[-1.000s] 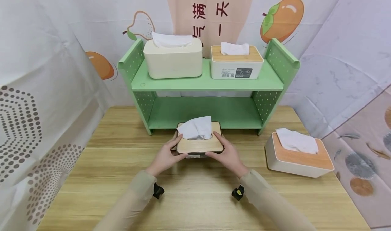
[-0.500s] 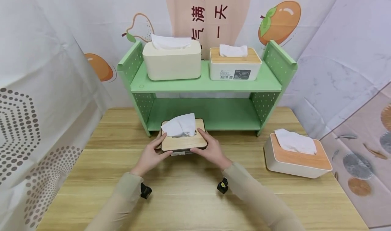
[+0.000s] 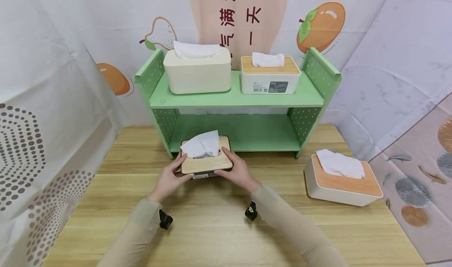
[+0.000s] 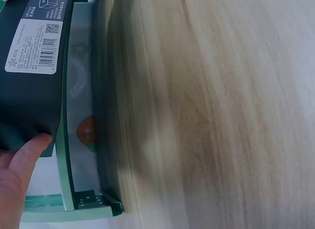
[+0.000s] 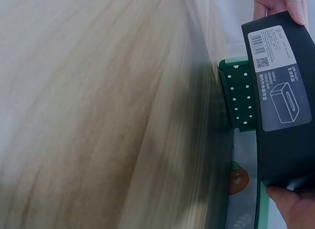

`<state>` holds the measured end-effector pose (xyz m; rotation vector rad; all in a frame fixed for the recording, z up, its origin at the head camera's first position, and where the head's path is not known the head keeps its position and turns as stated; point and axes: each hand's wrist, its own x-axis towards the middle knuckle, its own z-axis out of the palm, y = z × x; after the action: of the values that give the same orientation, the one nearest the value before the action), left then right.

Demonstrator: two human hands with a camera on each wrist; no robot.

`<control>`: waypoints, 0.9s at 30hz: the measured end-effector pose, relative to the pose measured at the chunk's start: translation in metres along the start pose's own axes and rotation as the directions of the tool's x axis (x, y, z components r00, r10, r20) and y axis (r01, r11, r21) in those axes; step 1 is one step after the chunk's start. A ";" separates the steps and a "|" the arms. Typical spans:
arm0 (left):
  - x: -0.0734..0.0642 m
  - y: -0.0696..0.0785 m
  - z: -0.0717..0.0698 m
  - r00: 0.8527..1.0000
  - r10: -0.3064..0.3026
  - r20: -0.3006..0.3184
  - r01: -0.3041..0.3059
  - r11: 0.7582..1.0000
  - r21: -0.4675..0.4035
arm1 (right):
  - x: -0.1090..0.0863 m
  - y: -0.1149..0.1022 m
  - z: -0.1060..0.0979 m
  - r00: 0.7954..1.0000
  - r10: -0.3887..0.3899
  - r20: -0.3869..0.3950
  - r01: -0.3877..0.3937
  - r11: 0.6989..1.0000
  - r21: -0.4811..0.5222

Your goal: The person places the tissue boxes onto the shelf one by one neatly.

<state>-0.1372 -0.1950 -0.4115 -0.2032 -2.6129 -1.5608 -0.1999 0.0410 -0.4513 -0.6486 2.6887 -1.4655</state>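
Note:
Between my two hands is a small black tissue box [image 3: 223, 172] with a light wooden lid and a white tissue [image 3: 203, 144] sticking out of the slot. My left hand [image 3: 168, 180] grips its left end, thumb on the front and fingers around the side. On the opposite end, my right hand [image 3: 238, 175] holds it the same way. The wrist views show the front's label [image 4: 34, 47] with a barcode, and the box raised over the table. In the head view it overlaps the front of the lower green shelf [image 3: 261, 137], left of its middle.
On the upper shelf [image 3: 205, 100] stand a large cream tissue box [image 3: 197, 77] and a white one with a wooden lid [image 3: 270, 79]. Another white tissue box [image 3: 344, 180], orange-brown on top, lies angled on the right of the wooden table [image 3: 212, 235].
Both hands have carried the black tissue box leftward along the front of the shelf, keeping their grip on its ends. The other boxes stay in place.

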 end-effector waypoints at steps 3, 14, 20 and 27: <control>0.001 0.000 -0.001 1.000 -0.021 -0.013 0.021 1.000 -0.010 | 0.001 0.000 0.000 1.000 -0.029 0.003 0.029 1.000 0.003; 0.017 -0.042 0.003 0.994 0.015 -0.109 -0.015 1.000 -0.001 | 0.014 0.005 0.004 0.997 -0.072 -0.018 0.071 0.996 -0.052; 0.022 -0.043 0.002 0.984 0.057 -0.171 -0.049 0.998 0.049 | 0.023 0.001 0.006 0.997 -0.061 -0.051 0.058 0.997 -0.056; 0.033 -0.040 -0.001 0.981 0.043 -0.189 -0.027 0.996 0.088 | 0.033 -0.005 0.008 0.994 -0.044 -0.099 0.038 0.997 -0.061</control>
<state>-0.1765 -0.2123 -0.4411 -0.0874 -2.5068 -1.3794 -0.2267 0.0202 -0.4452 -0.6538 2.8203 -1.4718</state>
